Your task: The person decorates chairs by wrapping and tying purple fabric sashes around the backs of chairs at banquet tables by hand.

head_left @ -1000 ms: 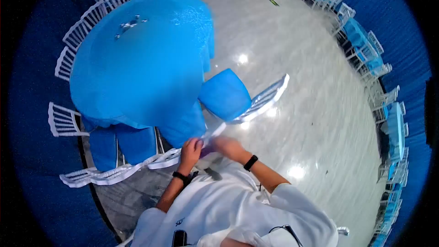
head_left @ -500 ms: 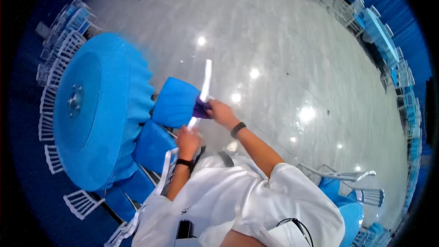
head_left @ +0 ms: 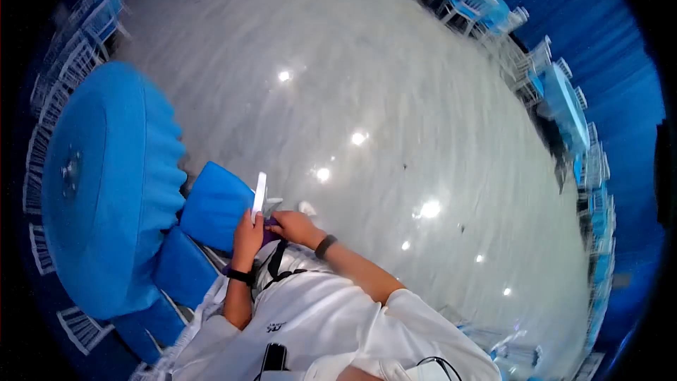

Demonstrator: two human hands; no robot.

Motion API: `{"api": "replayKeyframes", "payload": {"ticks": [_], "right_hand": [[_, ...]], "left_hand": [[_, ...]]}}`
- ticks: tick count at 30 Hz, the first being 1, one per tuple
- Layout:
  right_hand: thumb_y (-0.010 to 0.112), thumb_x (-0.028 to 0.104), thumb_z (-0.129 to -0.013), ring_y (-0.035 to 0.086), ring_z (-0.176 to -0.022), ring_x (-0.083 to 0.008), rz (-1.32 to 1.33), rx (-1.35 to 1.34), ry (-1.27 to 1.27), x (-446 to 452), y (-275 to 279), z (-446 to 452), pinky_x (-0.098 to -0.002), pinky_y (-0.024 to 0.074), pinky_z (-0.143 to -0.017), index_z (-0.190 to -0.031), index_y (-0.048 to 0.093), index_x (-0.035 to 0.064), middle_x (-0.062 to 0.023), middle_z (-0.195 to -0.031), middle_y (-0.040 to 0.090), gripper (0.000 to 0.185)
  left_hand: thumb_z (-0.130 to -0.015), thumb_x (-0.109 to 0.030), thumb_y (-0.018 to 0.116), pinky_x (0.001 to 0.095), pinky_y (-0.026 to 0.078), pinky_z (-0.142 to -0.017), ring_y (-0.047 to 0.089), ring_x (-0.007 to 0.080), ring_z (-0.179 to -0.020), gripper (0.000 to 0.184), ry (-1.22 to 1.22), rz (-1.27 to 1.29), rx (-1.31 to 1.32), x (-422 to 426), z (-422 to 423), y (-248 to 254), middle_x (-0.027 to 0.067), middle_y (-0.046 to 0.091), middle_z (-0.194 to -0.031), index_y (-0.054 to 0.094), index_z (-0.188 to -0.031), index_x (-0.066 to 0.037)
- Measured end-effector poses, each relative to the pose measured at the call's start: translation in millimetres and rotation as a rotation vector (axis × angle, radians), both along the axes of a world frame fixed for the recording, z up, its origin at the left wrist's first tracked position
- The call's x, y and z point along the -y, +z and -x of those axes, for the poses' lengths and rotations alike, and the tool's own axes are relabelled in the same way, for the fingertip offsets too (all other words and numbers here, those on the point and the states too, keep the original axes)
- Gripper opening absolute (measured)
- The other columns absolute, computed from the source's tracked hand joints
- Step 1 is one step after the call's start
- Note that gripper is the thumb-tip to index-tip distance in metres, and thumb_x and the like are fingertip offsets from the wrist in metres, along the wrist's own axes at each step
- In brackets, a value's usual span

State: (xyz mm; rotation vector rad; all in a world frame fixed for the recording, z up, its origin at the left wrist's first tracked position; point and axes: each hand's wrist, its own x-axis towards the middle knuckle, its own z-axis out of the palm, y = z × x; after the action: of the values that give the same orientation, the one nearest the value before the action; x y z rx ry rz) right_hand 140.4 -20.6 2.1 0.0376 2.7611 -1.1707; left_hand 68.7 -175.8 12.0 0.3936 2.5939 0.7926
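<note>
Purple cloth [head_left: 268,234]: against the white chair back [head_left: 260,196], gripped by the right hand [head_left: 296,228].
Left hand [head_left: 247,240]: grip closed on the chair back.
Change: hands closer together than before.
Blue seat [head_left: 217,204]: between chair back and the bench's [head_left: 130,190] draped edge.
Bench top: small shiny items, too small to identify.
Floor [head_left: 367,63]: open beyond the chair back.

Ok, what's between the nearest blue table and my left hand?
The blue seat of a white-backed chair lies between the nearest blue table and your left hand, as the head view shows.
</note>
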Motion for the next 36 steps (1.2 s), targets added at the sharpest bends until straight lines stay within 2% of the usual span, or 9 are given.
{"api": "replayKeyframes", "payload": {"ticks": [2, 7, 14, 22, 27, 30, 32, 35, 36], "right_hand": [[0.062, 0.03, -0.085, 0.061, -0.085, -0.0406, 0.008, -0.028, -0.003, -23, 7, 28, -0.0491, 0.048, -0.07, -0.093, 0.057, 0.0056, -0.0192, -0.088, 0.064, 0.027], [0.062, 0.036, -0.087, 0.062, -0.08, -0.0391, -0.08, 0.025, 0.315, -75, 17, 84, -0.0471, 0.0476, -0.07, -0.093, 0.058, 0.0044, -0.019, -0.085, 0.064, 0.032], [0.055, 0.036, -0.09, 0.064, -0.082, -0.0363, -0.094, 0.227, 0.838, -45, 21, 87, -0.0476, 0.0486, -0.075, -0.104, 0.063, 0.0058, -0.0194, -0.087, 0.066, 0.034], [0.049, 0.047, -0.095, 0.061, -0.091, -0.0423, 0.215, 0.329, 0.944, -70, -14, 118, -0.0472, 0.0476, -0.081, -0.107, 0.062, 0.0013, -0.0244, -0.098, 0.065, 0.049], [0.053, 0.045, -0.094, 0.063, -0.085, -0.0366, 0.363, 0.248, 0.653, -158, -4, 177, -0.0439, 0.0485, -0.08, -0.107, 0.061, 0.002, -0.0222, -0.092, 0.066, 0.045], [0.054, 0.043, -0.095, 0.064, -0.078, -0.0296, 0.352, 0.192, 0.463, -229, 3, 228, -0.0396, 0.0507, -0.071, -0.104, 0.06, 0.0027, -0.018, -0.084, 0.065, 0.042], [0.053, 0.044, -0.095, 0.062, -0.069, -0.0215, 0.449, 0.153, 0.325, -291, 43, 255, -0.0344, 0.0504, -0.061, -0.102, 0.059, 0.0037, -0.0119, -0.077, 0.062, 0.041], [0.054, 0.045, -0.095, 0.057, -0.064, -0.0155, 0.506, 0.121, 0.114, -380, 58, 281, -0.0306, 0.0478, -0.055, -0.1, 0.059, 0.0036, -0.0071, -0.074, 0.059, 0.042], [0.054, 0.045, -0.095, 0.056, -0.065, -0.0153, 0.529, 0.182, 0.013, -410, 70, 286, -0.031, 0.0478, -0.056, -0.1, 0.058, 0.0033, -0.0063, -0.073, 0.058, 0.042]], "left_hand": [[-0.096, -0.034, 0.048, 0.0519, 0.046, -0.075, 0.057, 0.0473, -0.093, 0.041, 0.077, -0.278, -0.07, -16, 8, -8, 0.031, 0.06, -0.102, 0.054, -0.111, 0.004], [-0.093, -0.049, 0.047, 0.0553, 0.04, -0.097, 0.05, 0.0428, -0.117, 0.063, 0.302, 0.056, 0.01, -48, 12, 3, 0.0266, 0.052, -0.128, 0.046, -0.132, 0.0], [-0.079, -0.067, 0.058, 0.0529, 0.047, -0.085, 0.059, 0.0436, -0.1, 0.073, 0.546, 0.163, 0.034, 12, -41, -9, 0.0246, 0.063, -0.107, 0.065, -0.1, 0.003], [-0.093, -0.049, 0.051, 0.0518, 0.048, -0.076, 0.061, 0.0428, -0.089, 0.056, 0.496, 0.253, -0.008, -35, -21, 9, 0.0261, 0.062, -0.101, 0.063, -0.102, 0.005], [-0.099, -0.03, 0.043, 0.0478, 0.049, -0.075, 0.06, 0.0423, -0.09, 0.038, 0.379, 0.249, -0.156, -119, 51, -6, 0.0234, 0.063, -0.101, 0.061, -0.107, 0.002], [-0.101, -0.027, 0.04, 0.0438, 0.048, -0.07, 0.061, 0.0364, -0.084, 0.035, 0.267, 0.02, -0.046, -172, 118, -35, 0.0193, 0.063, -0.095, 0.06, -0.103, 0.002], [-0.103, -0.029, 0.038, 0.0389, 0.048, -0.07, 0.061, 0.029, -0.081, 0.038, 0.45, -0.864, 0.451, -232, 165, -28, 0.013, 0.063, -0.094, 0.057, -0.106, 0.003], [-0.103, -0.033, 0.038, 0.0344, 0.048, -0.074, 0.06, 0.019, -0.083, 0.042, 0.17, -0.98, 0.332, -337, 206, 37, 0.0062, 0.063, -0.095, 0.058, -0.11, 0.003], [-0.101, -0.03, 0.048, 0.0298, 0.048, -0.08, 0.061, 0.0141, -0.088, 0.036, 0.452, -1.018, 0.84, -353, 232, 37, 0.0046, 0.065, -0.099, 0.059, -0.115, 0.001]]}}
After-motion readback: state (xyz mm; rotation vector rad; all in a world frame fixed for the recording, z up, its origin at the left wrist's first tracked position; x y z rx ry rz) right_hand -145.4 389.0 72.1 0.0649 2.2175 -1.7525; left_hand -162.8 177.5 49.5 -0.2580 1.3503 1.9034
